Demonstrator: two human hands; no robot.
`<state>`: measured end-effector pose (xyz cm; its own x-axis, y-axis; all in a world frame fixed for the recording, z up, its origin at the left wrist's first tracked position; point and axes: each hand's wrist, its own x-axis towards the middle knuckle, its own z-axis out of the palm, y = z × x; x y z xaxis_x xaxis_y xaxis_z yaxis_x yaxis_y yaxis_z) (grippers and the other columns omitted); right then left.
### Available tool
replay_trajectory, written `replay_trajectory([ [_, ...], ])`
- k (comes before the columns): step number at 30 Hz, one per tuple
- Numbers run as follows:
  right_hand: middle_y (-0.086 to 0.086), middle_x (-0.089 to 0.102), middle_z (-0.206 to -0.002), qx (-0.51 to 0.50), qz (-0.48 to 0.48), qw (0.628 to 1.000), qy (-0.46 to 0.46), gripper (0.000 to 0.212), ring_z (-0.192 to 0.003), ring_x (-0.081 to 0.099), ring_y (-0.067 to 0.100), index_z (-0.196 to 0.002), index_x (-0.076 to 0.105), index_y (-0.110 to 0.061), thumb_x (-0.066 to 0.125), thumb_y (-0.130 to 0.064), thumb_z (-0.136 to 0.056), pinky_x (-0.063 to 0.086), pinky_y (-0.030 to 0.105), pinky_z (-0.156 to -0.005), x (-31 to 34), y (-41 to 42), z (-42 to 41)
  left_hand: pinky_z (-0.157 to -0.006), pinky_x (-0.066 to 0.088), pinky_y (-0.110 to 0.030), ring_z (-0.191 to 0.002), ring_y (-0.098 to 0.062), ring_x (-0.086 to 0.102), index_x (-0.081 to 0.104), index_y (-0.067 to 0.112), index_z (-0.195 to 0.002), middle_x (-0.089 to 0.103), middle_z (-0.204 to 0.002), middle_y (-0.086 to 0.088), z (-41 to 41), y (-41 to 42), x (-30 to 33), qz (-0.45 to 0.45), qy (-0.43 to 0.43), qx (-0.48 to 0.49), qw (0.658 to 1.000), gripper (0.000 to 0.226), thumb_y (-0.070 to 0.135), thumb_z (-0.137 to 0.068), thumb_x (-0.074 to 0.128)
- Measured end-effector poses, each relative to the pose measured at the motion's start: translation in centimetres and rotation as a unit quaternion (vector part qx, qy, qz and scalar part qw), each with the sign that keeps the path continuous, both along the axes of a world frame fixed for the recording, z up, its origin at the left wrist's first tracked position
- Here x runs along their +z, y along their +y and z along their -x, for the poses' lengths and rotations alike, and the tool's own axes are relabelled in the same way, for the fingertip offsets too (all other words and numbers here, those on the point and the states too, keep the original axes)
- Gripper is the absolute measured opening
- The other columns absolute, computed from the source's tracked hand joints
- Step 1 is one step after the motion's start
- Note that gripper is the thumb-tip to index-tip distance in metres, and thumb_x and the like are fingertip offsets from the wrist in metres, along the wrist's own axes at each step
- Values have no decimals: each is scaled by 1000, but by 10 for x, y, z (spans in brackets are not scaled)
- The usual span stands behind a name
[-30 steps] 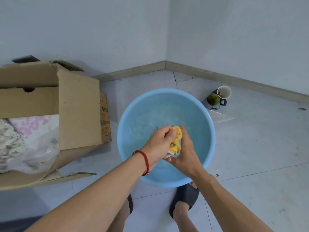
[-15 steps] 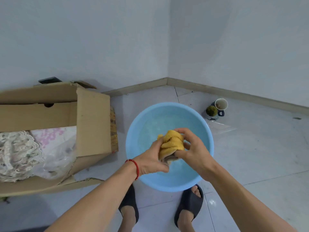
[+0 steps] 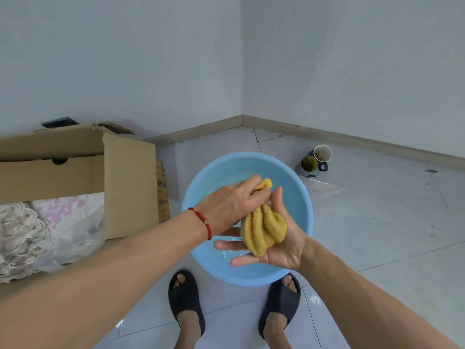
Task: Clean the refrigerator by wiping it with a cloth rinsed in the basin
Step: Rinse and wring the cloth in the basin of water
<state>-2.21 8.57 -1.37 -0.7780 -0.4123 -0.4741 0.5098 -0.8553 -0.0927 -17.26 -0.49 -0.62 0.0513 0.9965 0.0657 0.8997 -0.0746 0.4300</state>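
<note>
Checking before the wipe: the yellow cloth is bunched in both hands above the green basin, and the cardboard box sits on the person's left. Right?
Not quite. In the head view the basin is light blue, not green. The rest holds: the yellow cloth is bunched between left hand and right hand above it, cardboard box on the left.

cloth (image 3: 264, 229) mustard yellow | basin (image 3: 201, 195) light blue | bracelet (image 3: 202, 221) red

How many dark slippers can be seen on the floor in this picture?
2. One dark rubber slipper is on the foot below the lower left rim of the round blue plastic basin; the other dark rubber slipper is below its lower right rim. None seems hidden.
</note>
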Motion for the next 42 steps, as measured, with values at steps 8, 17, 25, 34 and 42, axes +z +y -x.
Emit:
replay_trajectory([
  [8,5,54,-67,273,-520,809,-30,16,-52,48,18,-86,60,-12,74,-19,-85,32,26,-48,-2,19,38,-62,34,-33,-89,-33,69,61,27,-109,68,-102,0,18,12,-1,295,216,-4,931,16,30,-94,57],
  [17,7,66,-98,423,-806,378,170,26,-87,62,36,-117,57,-16,60,-21,-92,37,35,-66,-16,28,50,-54,43,-28,-59,-22,55,51,17,-70,57,-67,-1,1,18,-21,482,-69,188,853,25,23,-75,75],
  [25,-1,59,-98,351,-775,510,129,47,-88,63,27,-113,50,-16,81,-33,-82,44,35,-69,-11,34,38,-57,45,-29,-75,-28,65,55,19,-80,60,-85,-3,23,2,-30,386,-87,154,906,20,6,-75,70],
  [34,25,56,-130,53,62,996,-21,89,-128,54,48,-143,54,-7,68,-71,-83,56,62,-93,14,14,11,-37,40,-31,-50,-25,51,51,18,-104,54,-79,-5,32,0,2,-61,69,-23,995,24,4,-85,56],
  [42,4,55,-68,311,-440,843,-4,13,-54,47,18,-94,58,-10,69,-13,-88,31,23,-42,21,24,29,-56,33,-33,-75,-35,68,59,19,-97,69,-84,-7,26,8,19,254,191,-72,945,12,15,-87,63],
])
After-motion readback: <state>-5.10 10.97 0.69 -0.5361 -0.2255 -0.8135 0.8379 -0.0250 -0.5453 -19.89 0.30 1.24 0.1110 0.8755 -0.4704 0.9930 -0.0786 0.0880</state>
